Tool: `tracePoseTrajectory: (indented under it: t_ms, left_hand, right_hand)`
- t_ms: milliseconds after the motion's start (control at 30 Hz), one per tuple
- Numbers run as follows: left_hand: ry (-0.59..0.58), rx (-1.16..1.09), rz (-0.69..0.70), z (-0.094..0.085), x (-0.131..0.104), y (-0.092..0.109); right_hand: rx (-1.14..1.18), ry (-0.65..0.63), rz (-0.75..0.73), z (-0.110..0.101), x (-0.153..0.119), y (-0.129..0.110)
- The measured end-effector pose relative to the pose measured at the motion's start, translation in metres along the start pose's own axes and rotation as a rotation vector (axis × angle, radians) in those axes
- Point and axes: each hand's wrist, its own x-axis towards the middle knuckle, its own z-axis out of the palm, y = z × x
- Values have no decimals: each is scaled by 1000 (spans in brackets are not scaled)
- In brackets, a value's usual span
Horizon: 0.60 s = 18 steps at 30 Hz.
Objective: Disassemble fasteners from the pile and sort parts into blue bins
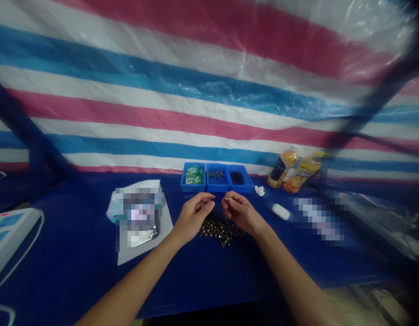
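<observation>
My right hand (242,213) pinches a small brass-coloured metal piece (228,198) between thumb and fingertips. Opposite it, my left hand (192,216) is half curled, thumb and forefinger apart, and I see nothing between them. Below and between both hands lies a pile of small brass-and-dark metal pieces (222,232) on the blue table (209,276). Just beyond my fingers stand three blue bins: the left bin (193,187) has green-and-whitish contents, the middle bin (218,184) holds small screw-like metal parts, and the right bin (245,186) holds dark contents.
Two bottles of orange drink (280,170) stand at the back right, near a crumpled tissue (260,190) and a white oval case (281,211). On the left are a white sheet (166,226) with blurred items and a white power strip (17,233). A striped tarp (161,108) hangs behind.
</observation>
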Motion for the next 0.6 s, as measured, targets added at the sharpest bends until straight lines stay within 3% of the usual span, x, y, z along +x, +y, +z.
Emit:
tracePoseTrajectory:
  t_ms: [233, 367, 467, 600]
  left_hand:
    - [36, 28, -14, -1, 2, 3]
    - [51, 75, -14, -2, 2, 4]
    - [62, 94, -17, -3, 2, 3]
    - [73, 108, -12, -4, 3, 0]
  right_hand:
    - [16, -1, 24, -1, -2, -5]
    - [-360, 121, 151, -13, 3, -1]
    - [-579, 233, 130, -18, 8, 4]
    - [-386, 266, 23, -18, 11, 5]
